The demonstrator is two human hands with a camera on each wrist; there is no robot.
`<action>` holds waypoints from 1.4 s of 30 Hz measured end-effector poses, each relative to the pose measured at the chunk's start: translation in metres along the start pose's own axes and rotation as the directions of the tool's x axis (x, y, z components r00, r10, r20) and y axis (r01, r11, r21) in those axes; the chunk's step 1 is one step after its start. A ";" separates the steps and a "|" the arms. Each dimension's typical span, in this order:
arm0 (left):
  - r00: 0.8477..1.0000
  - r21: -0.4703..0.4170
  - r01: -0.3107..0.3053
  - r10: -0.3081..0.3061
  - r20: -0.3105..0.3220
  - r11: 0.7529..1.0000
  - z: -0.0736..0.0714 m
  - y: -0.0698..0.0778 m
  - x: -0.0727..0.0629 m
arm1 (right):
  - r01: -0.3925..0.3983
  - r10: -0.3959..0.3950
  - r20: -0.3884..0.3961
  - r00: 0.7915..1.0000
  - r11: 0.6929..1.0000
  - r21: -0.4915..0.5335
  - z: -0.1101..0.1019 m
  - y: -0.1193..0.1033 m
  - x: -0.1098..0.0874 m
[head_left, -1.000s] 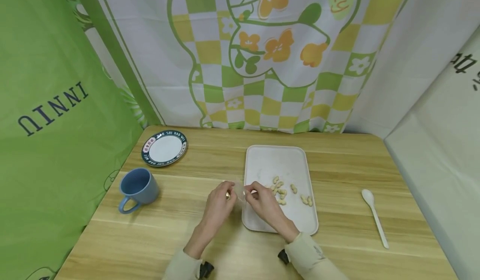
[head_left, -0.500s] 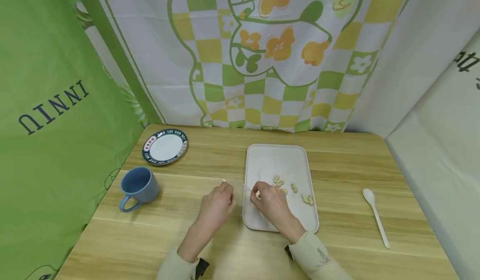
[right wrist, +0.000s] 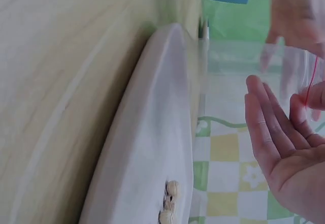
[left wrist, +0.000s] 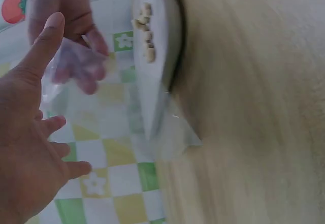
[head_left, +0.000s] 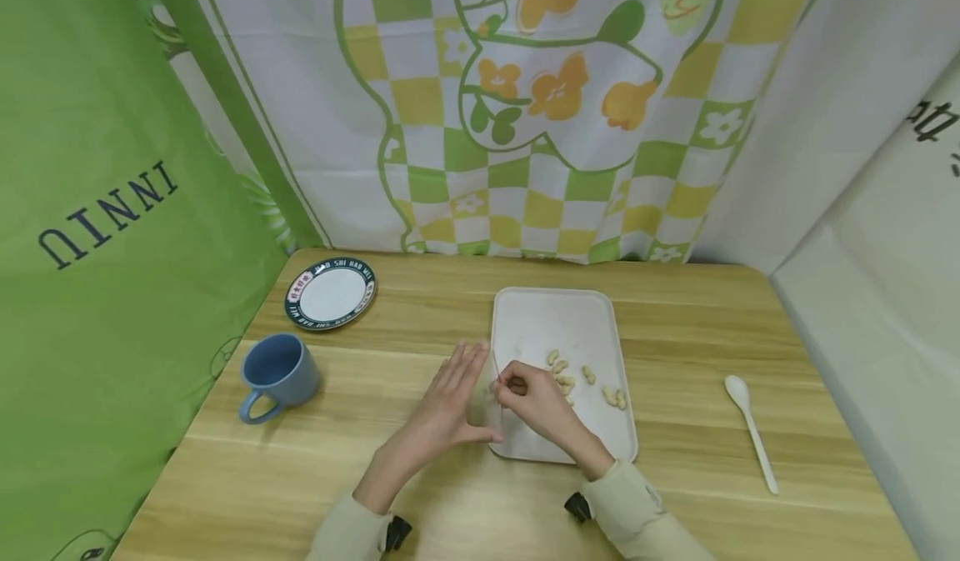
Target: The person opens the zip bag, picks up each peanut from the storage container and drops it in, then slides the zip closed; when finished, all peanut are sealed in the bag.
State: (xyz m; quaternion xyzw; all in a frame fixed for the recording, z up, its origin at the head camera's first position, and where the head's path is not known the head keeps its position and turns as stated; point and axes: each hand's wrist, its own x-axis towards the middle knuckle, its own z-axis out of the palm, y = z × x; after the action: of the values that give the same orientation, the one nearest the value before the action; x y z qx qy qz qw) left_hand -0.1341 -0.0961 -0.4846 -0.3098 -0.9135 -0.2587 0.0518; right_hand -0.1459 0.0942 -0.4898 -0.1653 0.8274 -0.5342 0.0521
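A clear plastic zip bag [right wrist: 231, 76] with a red line along its seal hangs upright over the left edge of the white tray [head_left: 543, 319]. My right hand [head_left: 543, 403] pinches the bag at its red-lined top between thumb and forefinger. The other fingers of that hand are loosely bent in the right wrist view. Facing it from the left is my left hand [head_left: 438, 415], fingers straight and thumb spread wide, close beside the bag. Several unshelled peanuts [head_left: 588, 375] lie on the tray, some partly hidden behind my right hand.
A blue mug [head_left: 281, 373] stands at the left of the wooden table [head_left: 405, 311], with a dark-rimmed plate [head_left: 333, 296] behind it. To the right lies a white spoon [head_left: 752, 432]. A patterned curtain [head_left: 525, 194] hangs behind the table.
My left hand was curled beside the bag; its fingers have straightened and its thumb has spread. My right hand keeps its pinch on the bag, having shifted slightly.
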 end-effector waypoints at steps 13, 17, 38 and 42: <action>0.997 -0.069 -0.035 0.030 -0.069 0.997 0.022 -0.011 0.010 | -0.069 0.069 -0.004 0.998 0.998 0.014 -0.002 0.002 0.001; 0.993 -0.042 -0.059 0.054 -0.106 0.997 0.022 -0.013 0.010 | -0.066 0.065 -0.039 0.997 0.998 -0.023 -0.002 0.004 0.001; 0.983 0.207 -0.105 0.133 -0.127 0.973 0.033 -0.014 0.015 | 0.055 -0.084 -0.107 0.991 0.967 -0.247 0.008 0.004 0.002; 0.982 0.229 -0.104 0.136 -0.131 0.968 0.037 -0.017 0.014 | 0.022 -0.039 -0.076 0.996 0.976 -0.219 0.007 0.004 0.001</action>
State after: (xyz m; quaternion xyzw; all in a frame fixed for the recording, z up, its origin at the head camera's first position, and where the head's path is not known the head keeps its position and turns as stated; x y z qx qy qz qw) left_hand -0.1528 -0.0815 -0.5204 -0.3374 -0.9098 -0.1739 0.1679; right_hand -0.1463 0.0892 -0.4966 -0.1614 0.8797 -0.4473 -0.0075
